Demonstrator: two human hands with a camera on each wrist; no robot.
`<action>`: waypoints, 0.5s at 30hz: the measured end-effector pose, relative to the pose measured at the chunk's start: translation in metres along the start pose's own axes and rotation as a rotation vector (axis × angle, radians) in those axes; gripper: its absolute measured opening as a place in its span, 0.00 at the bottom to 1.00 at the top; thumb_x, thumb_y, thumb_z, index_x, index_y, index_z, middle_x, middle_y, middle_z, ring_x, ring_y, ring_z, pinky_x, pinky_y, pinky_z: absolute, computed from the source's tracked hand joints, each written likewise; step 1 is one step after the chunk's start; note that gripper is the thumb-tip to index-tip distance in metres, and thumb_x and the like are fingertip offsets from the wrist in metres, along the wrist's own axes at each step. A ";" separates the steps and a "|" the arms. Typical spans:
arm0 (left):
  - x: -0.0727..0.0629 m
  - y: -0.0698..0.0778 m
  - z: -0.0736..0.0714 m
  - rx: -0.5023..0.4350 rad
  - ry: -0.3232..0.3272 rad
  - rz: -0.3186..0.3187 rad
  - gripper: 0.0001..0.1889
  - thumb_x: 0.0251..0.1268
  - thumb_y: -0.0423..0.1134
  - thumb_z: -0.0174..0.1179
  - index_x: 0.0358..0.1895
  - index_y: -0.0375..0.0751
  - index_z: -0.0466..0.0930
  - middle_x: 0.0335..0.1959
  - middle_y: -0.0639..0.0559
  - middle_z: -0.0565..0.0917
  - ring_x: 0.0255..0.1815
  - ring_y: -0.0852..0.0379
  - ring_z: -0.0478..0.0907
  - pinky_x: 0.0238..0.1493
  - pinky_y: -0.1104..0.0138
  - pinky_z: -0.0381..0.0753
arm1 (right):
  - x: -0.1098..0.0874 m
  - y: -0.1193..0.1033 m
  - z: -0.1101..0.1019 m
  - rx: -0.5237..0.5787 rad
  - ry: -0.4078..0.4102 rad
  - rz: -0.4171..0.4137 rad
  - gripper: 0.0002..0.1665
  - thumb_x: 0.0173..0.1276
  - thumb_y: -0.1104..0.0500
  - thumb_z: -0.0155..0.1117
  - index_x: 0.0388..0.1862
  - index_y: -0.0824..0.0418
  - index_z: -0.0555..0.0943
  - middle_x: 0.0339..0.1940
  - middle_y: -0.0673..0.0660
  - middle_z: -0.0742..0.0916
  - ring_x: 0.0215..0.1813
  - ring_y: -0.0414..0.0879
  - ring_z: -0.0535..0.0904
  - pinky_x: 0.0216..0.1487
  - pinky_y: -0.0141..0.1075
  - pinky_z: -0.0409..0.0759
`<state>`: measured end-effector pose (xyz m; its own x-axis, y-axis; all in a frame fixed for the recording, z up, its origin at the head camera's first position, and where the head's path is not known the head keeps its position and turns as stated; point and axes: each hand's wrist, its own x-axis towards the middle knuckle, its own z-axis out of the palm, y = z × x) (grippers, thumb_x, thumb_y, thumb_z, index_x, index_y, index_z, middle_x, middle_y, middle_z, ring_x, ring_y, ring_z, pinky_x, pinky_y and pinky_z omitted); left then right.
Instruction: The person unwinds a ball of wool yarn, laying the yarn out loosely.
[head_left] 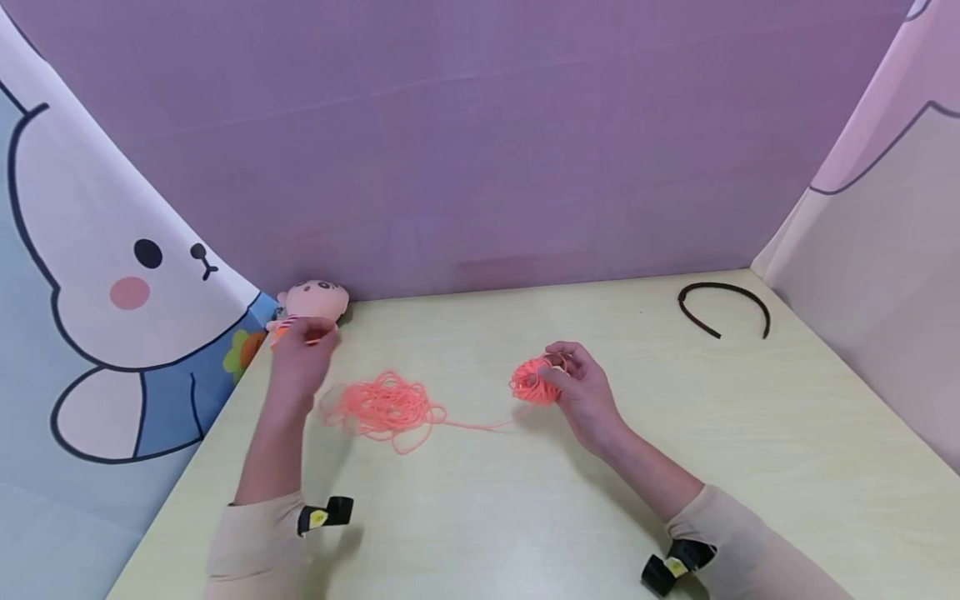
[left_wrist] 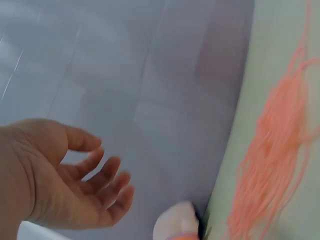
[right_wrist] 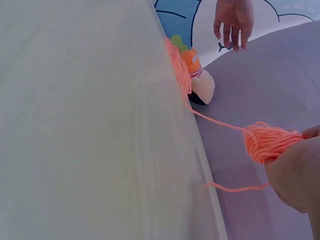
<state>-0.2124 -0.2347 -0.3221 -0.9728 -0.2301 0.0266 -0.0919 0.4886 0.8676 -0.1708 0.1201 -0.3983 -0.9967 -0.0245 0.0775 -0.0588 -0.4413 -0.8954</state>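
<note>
My right hand (head_left: 588, 400) grips a small wound bundle of coral-pink yarn (head_left: 534, 382), raised over the table. From that bundle a strand runs left to a loose, tangled heap of the same yarn (head_left: 386, 407) on the tabletop. In the right wrist view a short loose end (right_wrist: 240, 189) also hangs out by the palm. My left hand (left_wrist: 75, 175) is up in the air with loosely bent fingers and nothing between them. In the head view it overlaps a pink plush doll (head_left: 315, 298), whose lower body it partly hides.
A black curved band (head_left: 726, 287), like a headband, lies at the back right of the pale table (head_left: 480, 517). A purple cloth wall (head_left: 480, 150) rises behind the table's far edge. Printed cloth panels (head_left: 150, 333) stand along both sides.
</note>
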 end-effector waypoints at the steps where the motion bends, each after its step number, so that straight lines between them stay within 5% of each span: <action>1: -0.001 0.002 0.007 0.013 -0.030 0.032 0.19 0.79 0.41 0.53 0.64 0.34 0.72 0.61 0.38 0.75 0.55 0.44 0.72 0.50 0.60 0.76 | 0.000 0.000 0.000 0.000 -0.001 -0.003 0.18 0.69 0.76 0.57 0.51 0.59 0.73 0.46 0.54 0.74 0.43 0.42 0.74 0.46 0.31 0.80; 7: -0.011 0.011 0.060 0.014 -0.220 0.140 0.13 0.76 0.37 0.57 0.56 0.34 0.76 0.54 0.40 0.79 0.52 0.45 0.77 0.49 0.58 0.78 | 0.001 0.001 -0.001 0.015 -0.016 -0.011 0.17 0.69 0.76 0.58 0.51 0.60 0.74 0.46 0.54 0.74 0.45 0.43 0.75 0.47 0.32 0.81; 15: -0.032 0.010 0.111 -0.021 -0.371 0.192 0.07 0.72 0.36 0.62 0.47 0.39 0.80 0.42 0.47 0.82 0.43 0.50 0.78 0.40 0.62 0.79 | 0.000 0.002 -0.001 0.010 -0.021 -0.013 0.16 0.70 0.75 0.60 0.50 0.59 0.74 0.46 0.54 0.75 0.47 0.44 0.76 0.47 0.32 0.81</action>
<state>-0.2058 -0.1292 -0.3696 -0.9828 0.1841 0.0118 0.0994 0.4748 0.8745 -0.1715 0.1202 -0.4006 -0.9945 -0.0372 0.0983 -0.0711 -0.4511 -0.8896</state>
